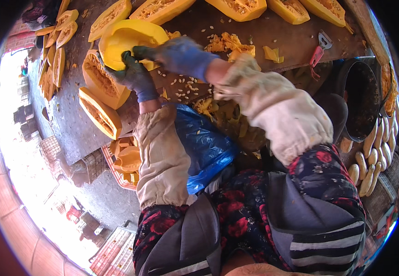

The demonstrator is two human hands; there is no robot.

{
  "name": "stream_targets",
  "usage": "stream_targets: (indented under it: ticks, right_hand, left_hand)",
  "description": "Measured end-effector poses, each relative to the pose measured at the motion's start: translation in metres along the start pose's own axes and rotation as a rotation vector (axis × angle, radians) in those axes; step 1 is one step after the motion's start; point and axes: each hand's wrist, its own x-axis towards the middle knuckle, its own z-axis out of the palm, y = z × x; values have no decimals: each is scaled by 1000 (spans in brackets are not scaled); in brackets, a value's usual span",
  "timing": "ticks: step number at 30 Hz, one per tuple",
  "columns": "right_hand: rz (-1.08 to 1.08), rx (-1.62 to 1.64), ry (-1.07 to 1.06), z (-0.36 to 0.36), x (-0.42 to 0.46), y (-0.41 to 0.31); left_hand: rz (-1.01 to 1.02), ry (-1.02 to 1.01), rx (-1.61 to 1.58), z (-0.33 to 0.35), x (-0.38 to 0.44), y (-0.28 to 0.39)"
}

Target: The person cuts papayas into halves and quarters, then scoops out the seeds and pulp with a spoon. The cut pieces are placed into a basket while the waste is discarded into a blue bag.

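Note:
My left hand (132,76), in a dark-stained glove, grips the lower rim of a hollowed yellow pumpkin piece (141,30) tilted above the table. Its inner wall looks smooth, without seeds. At the piece's right side is my right hand (184,57), in a blue glove and blurred; whether it holds a tool or a scrap is hidden. Two halved pumpkin pieces with seedy pulp, one upper (104,81) and one lower (100,112), lie left of my left hand. Pale seeds (185,86) and orange pulp (230,45) are scattered around my right hand.
Several cut pumpkins (165,10) line the table's far side. A red-handled peeler (320,48) rests near the right edge. A black bucket (361,100) stands right, beside pale elongated squashes (375,158). Below are a blue plastic bag (203,141) and a crate (111,160) of pumpkin chunks.

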Motion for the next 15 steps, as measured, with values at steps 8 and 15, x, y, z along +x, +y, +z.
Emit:
stream_targets:
  ticks: [8, 15]
  right_hand:
    - [-59, -194, -328, -3, -46, 43]
    - [24, 47, 117, 12, 13, 30]
  left_hand:
    - [-44, 39, -217, 8, 3, 1]
    - [101, 38, 182, 16, -9, 8]
